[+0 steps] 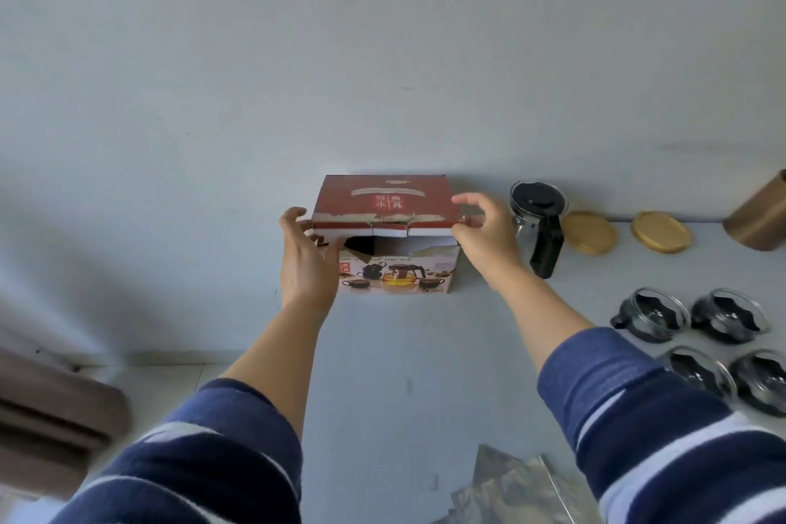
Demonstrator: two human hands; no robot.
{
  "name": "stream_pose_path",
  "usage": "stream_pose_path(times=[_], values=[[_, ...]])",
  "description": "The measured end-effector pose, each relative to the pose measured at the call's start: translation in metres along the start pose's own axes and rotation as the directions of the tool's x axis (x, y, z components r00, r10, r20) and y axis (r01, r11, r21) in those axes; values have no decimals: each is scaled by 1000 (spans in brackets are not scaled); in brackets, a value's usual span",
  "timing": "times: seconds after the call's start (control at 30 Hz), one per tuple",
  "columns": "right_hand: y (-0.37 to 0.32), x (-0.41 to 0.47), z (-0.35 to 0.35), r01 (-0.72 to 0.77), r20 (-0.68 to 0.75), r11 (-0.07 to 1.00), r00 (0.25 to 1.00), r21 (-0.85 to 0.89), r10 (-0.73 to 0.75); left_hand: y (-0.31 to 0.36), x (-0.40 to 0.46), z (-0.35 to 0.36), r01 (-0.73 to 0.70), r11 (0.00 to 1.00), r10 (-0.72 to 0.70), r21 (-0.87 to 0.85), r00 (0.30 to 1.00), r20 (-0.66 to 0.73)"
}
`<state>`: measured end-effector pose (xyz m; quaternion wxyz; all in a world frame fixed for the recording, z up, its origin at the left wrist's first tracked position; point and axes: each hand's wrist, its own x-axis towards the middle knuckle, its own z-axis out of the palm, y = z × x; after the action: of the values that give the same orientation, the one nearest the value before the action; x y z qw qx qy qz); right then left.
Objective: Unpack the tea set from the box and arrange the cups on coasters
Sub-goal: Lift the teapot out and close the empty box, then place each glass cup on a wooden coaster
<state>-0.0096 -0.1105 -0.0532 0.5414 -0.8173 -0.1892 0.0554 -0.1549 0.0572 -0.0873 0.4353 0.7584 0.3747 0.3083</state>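
Standing on the bench (404,353) between both hands: box (385,234), red lid down. Left grip (307,257), fingers curled at its left lid edge; right grip (478,228) pinching the right lid corner. Right of that grip: teapot (539,221), two coasters (589,232), four cups (650,313).
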Motion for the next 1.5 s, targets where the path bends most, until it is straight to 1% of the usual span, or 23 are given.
stream_pose_path(times=[0.07, 0.13, 0.2, 0.4, 0.63, 0.77, 0.87, 0.97, 1.07, 1.13, 1.17, 1.23, 1.3, 1.4, 1.47, 1.5], values=[[10, -3, 1, 85, -3, 991, 996, -107, -86, -5, 1, -1, -11, 998, 9, 62, 1000, 30], [19, -4, 4, 170, -30, 969, 984, -181, -178, -9, 4, 0, -58, 989, 52, 137, 997, 49], [26, -5, 6, 212, -56, 950, 972, -230, -230, -10, 5, 1, -71, 986, 65, 150, 997, 40], [28, -3, 8, 253, -63, 917, 956, -308, -285, -7, 11, 6, -2, 990, 3, 139, 1000, -11], [37, -3, 13, 288, -39, 892, 946, -348, -321, -16, 23, 7, 14, 971, -27, 238, 998, 52], [42, -5, 16, 311, -44, 877, 936, -367, -350, -18, 23, 10, 12, 963, -26, 270, 998, 49], [41, 0, 19, 264, -52, 906, 953, -331, -297, -15, 27, 11, 3, 959, -15, 283, 999, 41], [40, 6, 19, 209, -48, 926, 971, -314, -235, -13, 31, 11, 26, 955, -34, 297, 999, 23], [39, 5, 19, 160, -29, 940, 984, -300, -177, -7, 30, 11, 25, 925, -42, 378, 998, 38], [37, 5, 15, 111, 26, 951, 994, -287, -108, 2, 30, 12, 65, 910, -90, 410, 995, 41], [35, 4, 11, 91, 76, 956, 994, -279, -72, 7, 29, 13, 78, 893, -107, 444, 993, 41], [31, -1, -1, 71, 190, 962, 982, -264, -21, 22, 23, 16, 20, 819, -59, 574, 997, 49], [30, -8, -18, 58, 223, 971, 975, -233, -4, 36, 13, 26, -80, 804, 69, 589, 997, 42], [35, -16, -52, 13, 178, 984, 984, -178, 19, 53, -13, 53, -258, 796, 253, 547, 964, 86], [42, -17, -80, -19, 109, 991, 994, -131, 34, 63, -37, 78, -374, 768, 327, 520, 927, 184], [46, -17, -96, -35, 61, 993, 997, -114, 43, 67, -50, 92, -414, 763, 342, 496, 910, 234]])
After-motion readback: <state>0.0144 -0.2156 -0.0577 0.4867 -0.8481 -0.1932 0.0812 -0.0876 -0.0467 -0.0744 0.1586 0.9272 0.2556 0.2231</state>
